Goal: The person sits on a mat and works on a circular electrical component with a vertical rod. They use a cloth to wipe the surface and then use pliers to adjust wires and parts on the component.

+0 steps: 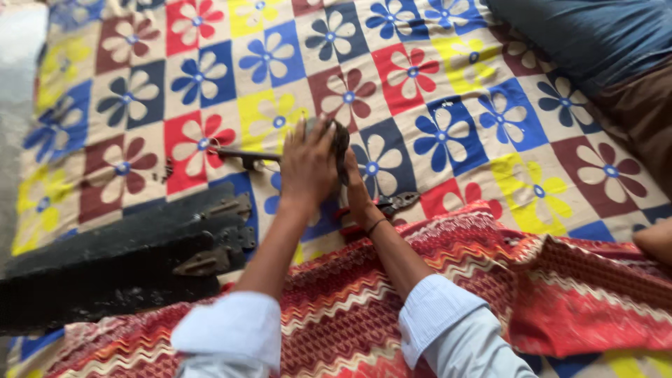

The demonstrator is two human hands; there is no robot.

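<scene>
Left hand (306, 164): fingers spread, palm pressed down on a dark round object (339, 143).
Right hand (355, 183): mostly hidden behind the left; its grip cannot be told.
Dark round object: on the flowered cloth (434, 84), shape blurred.
Nearby: metal bar (245, 155) to the left, red-handled pliers (392, 204) just beside the right wrist, black hinged board (126, 262).

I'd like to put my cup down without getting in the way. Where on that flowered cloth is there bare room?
The flowered cloth lies bare above and right of the hands, up to the blue cushion. It is crowded at the left hand, right hand, wrench, pliers and black blades.
</scene>
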